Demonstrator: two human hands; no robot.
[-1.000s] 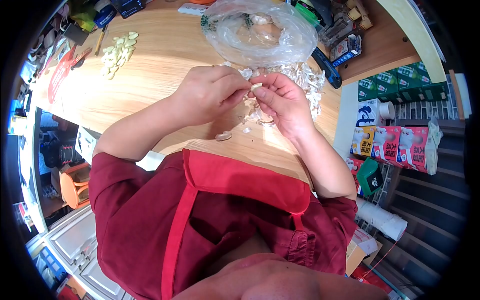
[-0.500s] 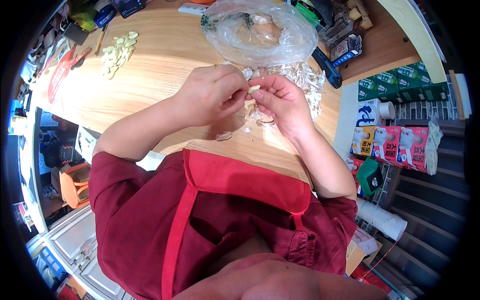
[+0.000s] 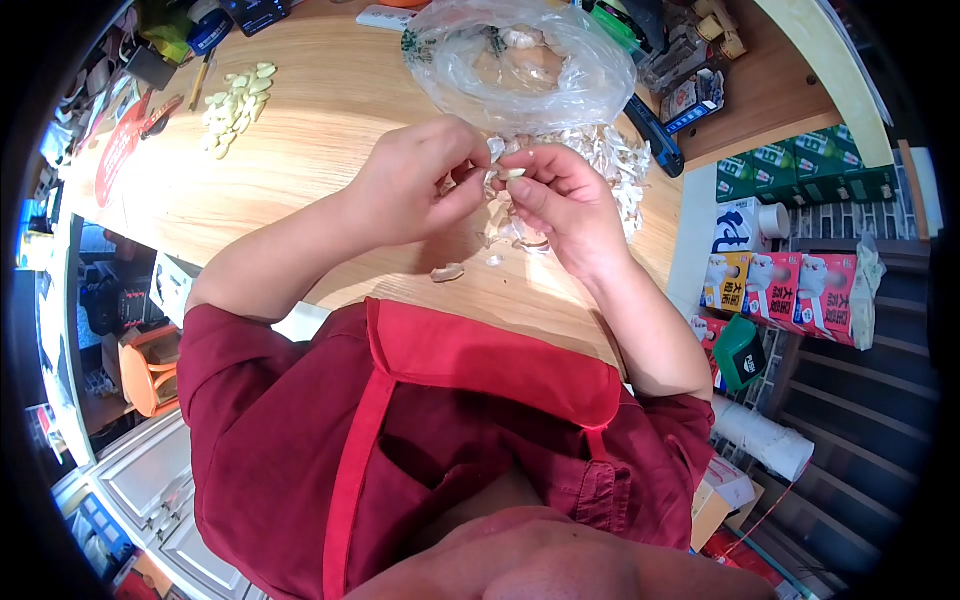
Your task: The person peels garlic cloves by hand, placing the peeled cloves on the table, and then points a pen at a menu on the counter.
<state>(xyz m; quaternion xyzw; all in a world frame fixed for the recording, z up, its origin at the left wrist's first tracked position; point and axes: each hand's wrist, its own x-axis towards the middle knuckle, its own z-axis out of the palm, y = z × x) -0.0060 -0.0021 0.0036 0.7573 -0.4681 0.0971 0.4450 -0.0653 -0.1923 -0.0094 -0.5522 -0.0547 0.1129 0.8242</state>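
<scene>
A pale garlic clove (image 3: 514,173) is pinched between the thumb and fingers of my right hand (image 3: 570,205). Close beside it, my left hand (image 3: 425,185) has its thumb and forefinger drawn together on a thin whitish scrap that looks like garlic skin (image 3: 490,182). The fingertips of both hands almost meet. Loose garlic peel (image 3: 610,160) lies heaped behind and to the right of my right hand. A piece of peel (image 3: 447,272) rests nearer to me on the wooden table (image 3: 330,100). Peeled garlic cloves (image 3: 237,108) form a pile at the back left.
A clear plastic bag (image 3: 520,70) with garlic bulbs inside stands behind my hands. At its right lies a dark blue tool (image 3: 655,137) beside a small box (image 3: 693,98). A red fan-shaped item (image 3: 122,150) is at the left edge. Boxed goods (image 3: 790,290) stand right of the table.
My left hand has moved slightly up and away from the clove, and its fingers have shifted. My right hand keeps the clove in nearly the same place, turned a little.
</scene>
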